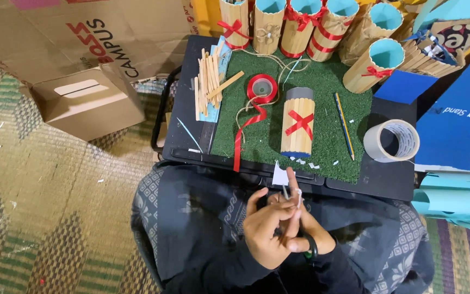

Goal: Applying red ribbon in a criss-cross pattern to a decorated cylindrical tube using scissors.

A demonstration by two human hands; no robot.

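My two hands meet over my lap, just in front of the black table edge. My right hand (314, 234) grips black-handled scissors (311, 249), whose thin blades poke up between the fingers. My left hand (265, 231) overlaps it and pinches a small white paper piece (280, 175) at the fingertips. A bit of white tape sticks to one fingertip. Beyond them, on a green turf mat (327, 158), lies a stick-clad cylinder (298, 126) with a red ribbon cross. A red ribbon spool (262, 88) trails its ribbon toward me.
Loose wooden sticks (209, 81) lie at the mat's left; a pencil (345, 125) and a tape roll (391, 140) are at its right. Several finished stick holders (300, 24) stand at the back. A cardboard box (88, 100) sits left on woven matting; blue sheets (452, 130) are stacked right.
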